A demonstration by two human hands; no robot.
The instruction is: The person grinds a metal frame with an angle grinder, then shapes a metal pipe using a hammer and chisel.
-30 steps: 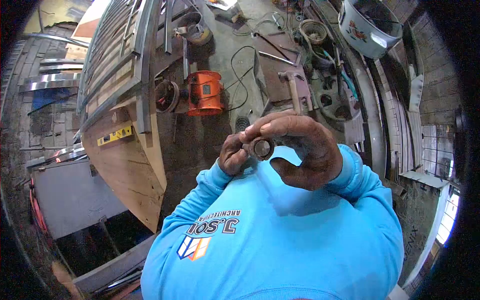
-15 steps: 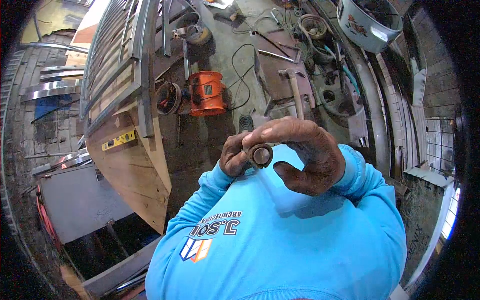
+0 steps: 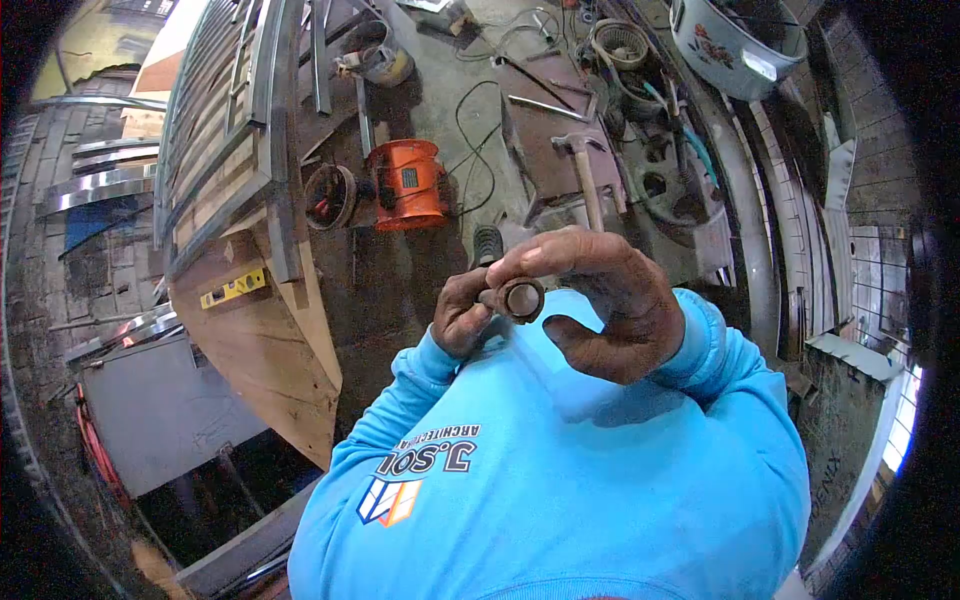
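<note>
The ring-ended piece [image 3: 522, 300] sits above the blue shirt [image 3: 580, 470], its round end facing up, likely for viewing. Just left of it, the left hand [image 3: 462, 315] seems to pinch its side for steadiness, the grip partly hidden. Right of it, the right hand [image 3: 630, 310] arches, thumb and fingers spread, leaving that end uncovered.

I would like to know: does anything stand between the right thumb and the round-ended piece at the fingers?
Nothing visible does. The thumb of the right hand is apart from the round-ended piece; only an open gap lies between, with the blue shirt behind.
</note>
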